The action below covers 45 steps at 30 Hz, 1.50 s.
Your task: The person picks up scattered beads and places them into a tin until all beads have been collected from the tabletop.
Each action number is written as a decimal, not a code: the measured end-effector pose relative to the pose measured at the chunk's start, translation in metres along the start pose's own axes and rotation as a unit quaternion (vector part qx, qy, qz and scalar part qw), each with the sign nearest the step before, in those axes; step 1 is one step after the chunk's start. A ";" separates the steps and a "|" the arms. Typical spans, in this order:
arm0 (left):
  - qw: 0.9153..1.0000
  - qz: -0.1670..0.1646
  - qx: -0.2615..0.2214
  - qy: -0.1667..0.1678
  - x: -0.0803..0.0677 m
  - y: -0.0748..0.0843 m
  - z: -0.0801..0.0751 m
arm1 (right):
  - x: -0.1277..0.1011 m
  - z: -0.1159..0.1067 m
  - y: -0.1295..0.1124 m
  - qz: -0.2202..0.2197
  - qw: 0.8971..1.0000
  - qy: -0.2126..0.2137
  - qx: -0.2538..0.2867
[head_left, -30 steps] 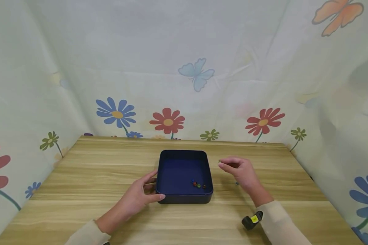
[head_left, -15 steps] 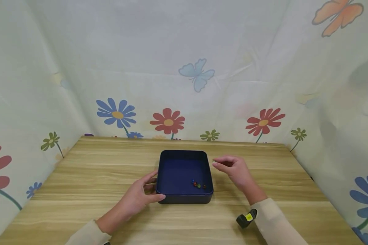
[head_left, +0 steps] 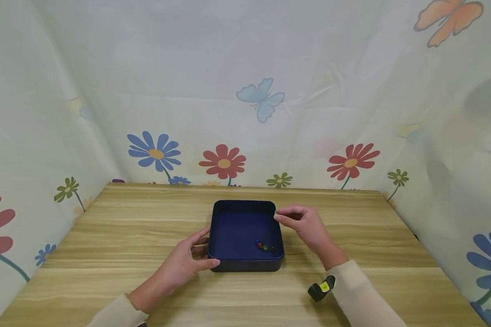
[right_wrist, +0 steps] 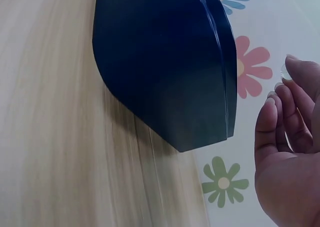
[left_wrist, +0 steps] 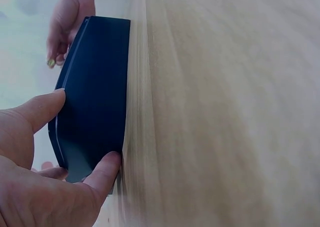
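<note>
A dark blue rectangular box, open at the top, sits on the wooden table. Several small coloured marbles lie in its front right part. My left hand holds the box's front left corner, thumb on the front rim and fingers along the left side. Over the right rim, towards the back, my right hand pinches a small clear, yellowish marble between thumb and index finger. The left wrist view shows that marble beyond the box.
The wood-grain table reaches back to a white curtain printed with flowers and butterflies, which also hangs at both sides. A black wrist device with a yellow label is on the right sleeve.
My right hand has moved left with the marble, from beside the box to its right rim. A small bluish thing on the table near that wrist is now hidden. The left hand keeps still.
</note>
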<state>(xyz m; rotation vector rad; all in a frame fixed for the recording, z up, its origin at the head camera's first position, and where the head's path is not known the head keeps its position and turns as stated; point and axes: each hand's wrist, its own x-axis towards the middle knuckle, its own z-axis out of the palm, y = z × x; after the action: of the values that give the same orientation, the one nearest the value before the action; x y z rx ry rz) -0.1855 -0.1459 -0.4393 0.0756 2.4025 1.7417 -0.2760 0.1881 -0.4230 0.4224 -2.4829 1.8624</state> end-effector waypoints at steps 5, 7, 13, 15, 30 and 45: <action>1.000 -0.002 -0.004 0.000 0.001 -0.001 0.000 | 0.001 0.005 -0.003 0.012 1.000 -0.002 0.003; 1.000 -0.002 -0.004 0.000 0.001 -0.001 0.000 | 0.002 0.007 -0.005 0.017 1.000 -0.004 0.003; 1.000 -0.002 -0.005 0.002 0.000 -0.001 0.001 | 0.004 0.012 -0.008 0.022 1.000 -0.009 0.008; 1.000 -0.002 -0.007 0.002 0.000 -0.001 0.001 | 0.005 0.013 -0.009 0.021 1.000 -0.007 0.004; 1.000 0.000 -0.002 -0.002 0.000 -0.001 -0.001 | 0.010 0.028 -0.020 0.014 0.999 -0.039 -0.022; 1.000 -0.004 0.011 0.000 0.000 0.001 0.000 | 0.015 0.041 -0.025 0.001 0.997 -0.049 -0.056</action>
<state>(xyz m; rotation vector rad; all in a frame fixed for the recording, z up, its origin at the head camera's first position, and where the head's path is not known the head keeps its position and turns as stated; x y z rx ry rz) -0.1859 -0.1457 -0.4383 0.0684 2.4184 1.7118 -0.2782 0.1397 -0.4096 0.5200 -2.6344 1.7309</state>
